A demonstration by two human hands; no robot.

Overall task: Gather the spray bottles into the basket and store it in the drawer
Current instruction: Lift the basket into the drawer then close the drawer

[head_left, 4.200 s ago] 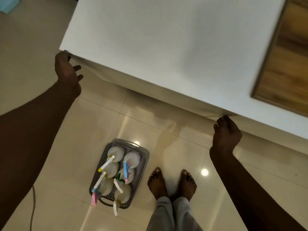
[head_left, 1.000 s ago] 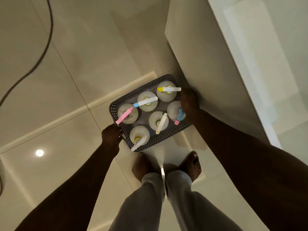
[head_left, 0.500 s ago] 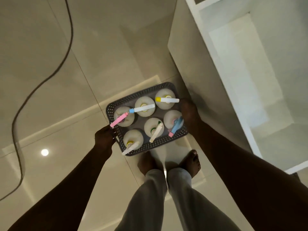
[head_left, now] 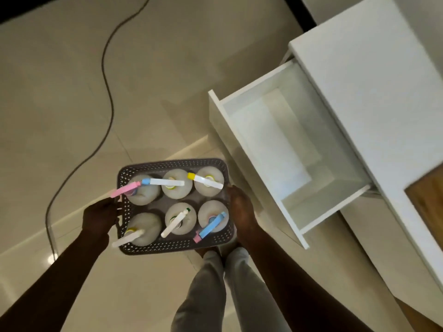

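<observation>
A grey perforated basket [head_left: 172, 248] hangs in the air in front of me, above the floor. Several white spray bottles [head_left: 177, 186] stand upright inside it, with pink, blue, yellow and white trigger heads. My left hand [head_left: 100, 218] grips its left end at the handle. My right hand [head_left: 241, 210] grips its right end. To the right, a white drawer [head_left: 261, 212] stands pulled open from a white cabinet [head_left: 374, 97], and its inside is bare. The basket is left of the drawer's front panel, apart from it.
A dark cable [head_left: 105, 97] snakes across the beige tiled floor at the left. My legs and feet [head_left: 215, 283] are below the basket. A wooden panel [head_left: 429, 202] lies on the cabinet top at the right edge.
Both hands have lifted the basket off the floor and higher. The view has swung so that the open drawer now shows fully at the right. Earlier both hands were at the cabinet's edge.
</observation>
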